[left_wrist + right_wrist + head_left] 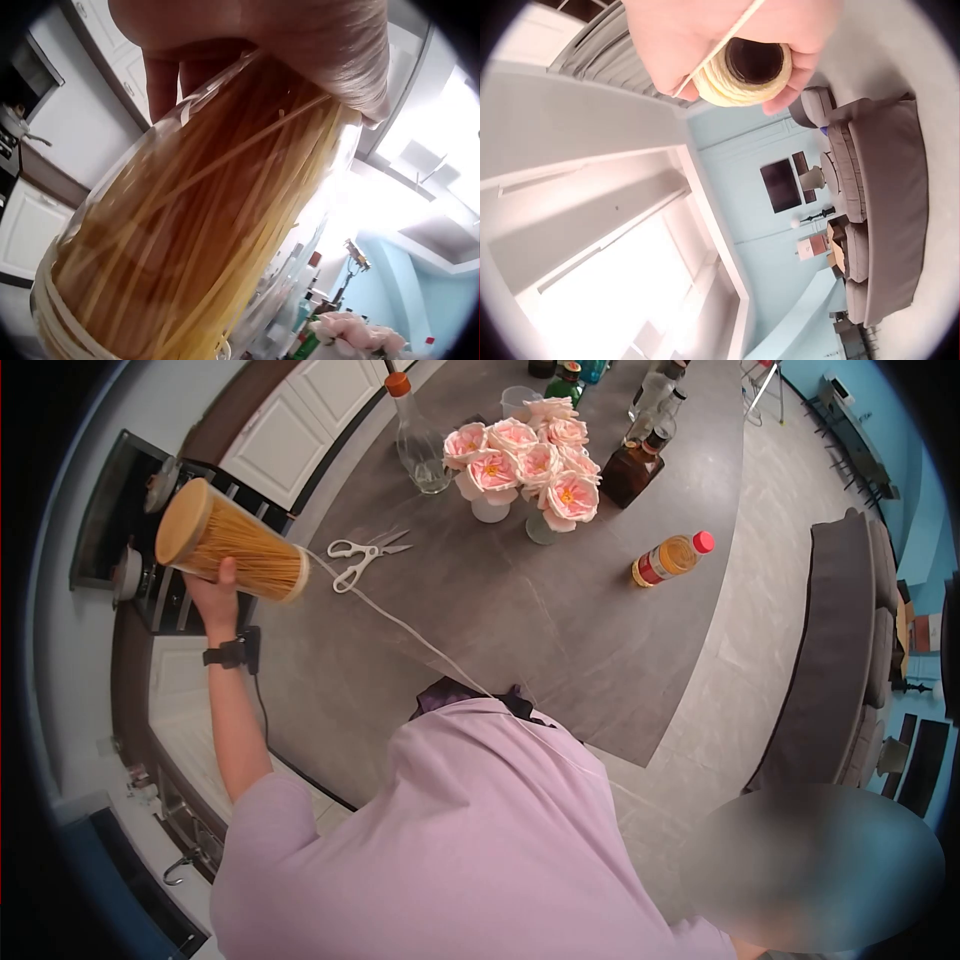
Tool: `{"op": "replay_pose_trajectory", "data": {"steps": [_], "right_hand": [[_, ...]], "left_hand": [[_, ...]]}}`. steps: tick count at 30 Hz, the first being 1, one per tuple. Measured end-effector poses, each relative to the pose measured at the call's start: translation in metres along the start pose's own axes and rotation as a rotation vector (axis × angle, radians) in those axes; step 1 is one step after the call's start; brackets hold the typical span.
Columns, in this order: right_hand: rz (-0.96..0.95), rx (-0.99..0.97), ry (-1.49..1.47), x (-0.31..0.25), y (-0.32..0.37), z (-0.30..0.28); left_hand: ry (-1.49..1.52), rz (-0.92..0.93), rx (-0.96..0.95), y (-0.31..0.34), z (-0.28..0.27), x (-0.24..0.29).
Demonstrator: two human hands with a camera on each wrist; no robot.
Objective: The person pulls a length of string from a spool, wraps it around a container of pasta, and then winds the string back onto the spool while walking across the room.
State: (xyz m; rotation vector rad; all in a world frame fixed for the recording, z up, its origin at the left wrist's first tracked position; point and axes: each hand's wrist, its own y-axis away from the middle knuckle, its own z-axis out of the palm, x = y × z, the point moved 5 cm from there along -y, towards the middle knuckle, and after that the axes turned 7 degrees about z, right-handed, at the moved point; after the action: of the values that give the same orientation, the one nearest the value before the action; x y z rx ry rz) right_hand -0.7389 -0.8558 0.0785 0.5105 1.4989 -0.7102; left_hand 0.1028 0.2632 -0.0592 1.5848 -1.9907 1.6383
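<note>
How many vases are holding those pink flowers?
2 visible, both on the table: a white vase nearer the scissors, and a glass vase beside it. The flowers may hide more.

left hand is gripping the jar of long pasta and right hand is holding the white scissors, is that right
Not quite: the right hand holds a spool of pale cord, as the right wrist view shows. The white scissors lie on the table in the head view. The left hand does grip the jar of long pasta.

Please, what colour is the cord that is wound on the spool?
The cord is pale creamy yellow, best seen in the right wrist view.
</note>
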Motion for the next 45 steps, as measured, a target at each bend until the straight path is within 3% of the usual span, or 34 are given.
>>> {"op": "replay_pose_trajectory", "data": {"steps": [2, 3, 5, 6, 7, 8, 9, 11, 12, 13, 15, 17, 21, 26, 33, 45], "right_hand": [[0.027, -0.322, -0.052, -0.008, 0.013, 0.035], [0.025, -0.324, -0.055, -0.009, 0.001, 0.047], [0.233, -0.552, -0.043, 0.013, -0.066, 0.080], [0.176, -0.598, -0.035, 0.004, -0.026, 0.091], [-0.210, -0.645, -0.064, 0.018, -0.038, 0.110], [0.091, -0.731, -0.219, 0.004, 0.026, 0.122], [0.084, -0.764, -0.173, -0.008, 0.076, 0.132], [-0.522, -0.997, 0.077, 0.008, 0.089, 0.160], [-0.430, -1.003, 0.024, 0.012, 0.119, 0.165], [-0.338, -1.006, -0.029, 0.007, 0.197, 0.169], [0.021, -1.189, -0.237, -0.012, 0.323, 0.178], [0.002, -1.246, -0.264, -0.017, 0.398, 0.185], [-0.147, -1.281, -0.216, -0.004, 0.475, 0.206], [0.049, -1.558, -0.202, 0.003, 0.599, 0.171], [0.366, -1.863, -0.186, 0.027, 0.700, 0.129], [0.278, -2.031, -0.035, 0.002, 0.759, 0.122]], "left_hand": [[0.165, 0.000, -0.055, 0.016, 0.035, 0.019], [0.166, -0.002, -0.050, 0.022, 0.051, 0.026], [0.320, 0.007, -0.037, 0.031, 0.084, 0.044], [0.325, 0.008, -0.036, 0.037, 0.099, 0.055], [0.368, -0.007, -0.034, 0.041, 0.115, 0.066], [0.411, -0.021, -0.032, 0.044, 0.129, 0.075], [0.417, -0.017, -0.031, 0.047, 0.141, 0.082], [0.496, -0.089, -0.162, 0.055, 0.167, 0.095], [0.501, -0.084, -0.163, 0.056, 0.179, 0.108], [0.543, -0.113, -0.182, 0.058, 0.193, 0.121], [0.589, -0.135, -0.203, 0.061, 0.218, 0.144], [0.572, -0.137, -0.255, 0.069, 0.247, 0.156], [0.543, -0.084, -0.277, 0.088, 0.288, 0.171], [0.374, -0.087, -0.312, 0.107, 0.299, 0.192], [0.350, -0.074, -0.360, 0.122, 0.308, 0.195], [0.433, -0.191, -0.412, 0.133, 0.304, 0.174]]}}
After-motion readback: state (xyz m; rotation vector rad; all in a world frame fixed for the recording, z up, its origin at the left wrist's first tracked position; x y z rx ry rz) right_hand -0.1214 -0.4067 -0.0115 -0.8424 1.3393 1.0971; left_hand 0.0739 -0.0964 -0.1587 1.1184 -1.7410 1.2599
